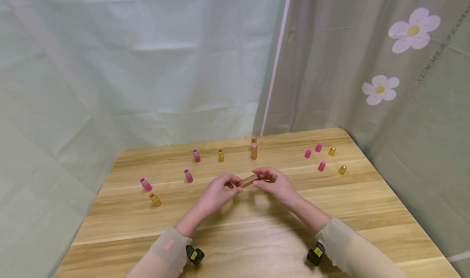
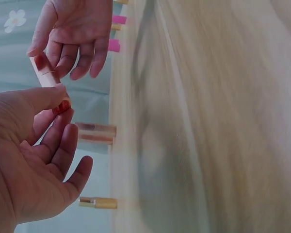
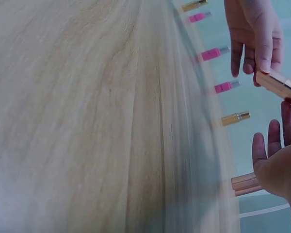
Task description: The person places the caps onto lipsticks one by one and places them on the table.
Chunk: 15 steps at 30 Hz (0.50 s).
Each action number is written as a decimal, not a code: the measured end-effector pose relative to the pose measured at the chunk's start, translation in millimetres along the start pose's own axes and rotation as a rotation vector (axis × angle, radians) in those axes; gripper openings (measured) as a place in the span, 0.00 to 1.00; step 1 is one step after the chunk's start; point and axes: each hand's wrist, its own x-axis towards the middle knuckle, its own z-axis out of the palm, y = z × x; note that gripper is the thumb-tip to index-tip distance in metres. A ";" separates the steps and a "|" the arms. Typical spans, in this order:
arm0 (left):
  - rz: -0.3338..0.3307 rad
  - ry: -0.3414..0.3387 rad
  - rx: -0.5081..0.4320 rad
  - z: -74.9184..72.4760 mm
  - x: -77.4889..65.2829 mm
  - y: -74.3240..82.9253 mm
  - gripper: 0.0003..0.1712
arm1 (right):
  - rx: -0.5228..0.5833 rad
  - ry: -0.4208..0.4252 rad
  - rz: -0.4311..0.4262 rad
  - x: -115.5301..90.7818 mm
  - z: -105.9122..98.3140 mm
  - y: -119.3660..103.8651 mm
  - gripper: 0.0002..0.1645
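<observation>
We find pale curtains [image 1: 176, 66] bounding the tabletop [image 1: 286, 237] beyond its far edge and along both sides. Above the tabletop, about midway between its left and right edges, the left grip [image 1: 220, 190] and right grip [image 1: 275, 184] each pinch one end of the same rose-gold tube [image 1: 248, 181] between thumb and fingers. We judge the two-ended hold keeps this slim piece level and steady while leaving its middle uncovered.

Near the middle of the far edge stands an upright rose-gold tube [image 1: 254, 151]; a second rose-gold tube [image 1: 253, 140] is partly hidden behind it. Toward the left edge and far left corner we count five upright bases: three pink, one of them [image 1: 189, 175] nearest the held piece, and two gold, one [image 1: 155, 199] lying closest to the near edge. Toward the far right corner we record five rounded caps: three pink, including one [image 1: 321, 166], and two gold, including one [image 1: 342, 170]. Bases and caps appear sorted to opposite sides, presumably to keep kinds apart; standing upright likely prevents rolling.
</observation>
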 end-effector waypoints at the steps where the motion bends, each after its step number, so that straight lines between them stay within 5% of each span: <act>1: -0.014 -0.007 -0.059 1.2 -0.5 -0.3 0.09 | -0.001 -0.006 -0.006 -0.3 0.1 -0.1 0.26; 6: -0.050 -0.032 -0.225 7.5 -1.6 -0.9 0.12 | -0.006 -0.024 -0.007 -2.0 3.4 0.8 0.21; 15: -0.085 -0.038 -0.295 16.0 -2.2 -2.5 0.13 | 0.005 -0.009 -0.006 -2.9 8.1 3.6 0.15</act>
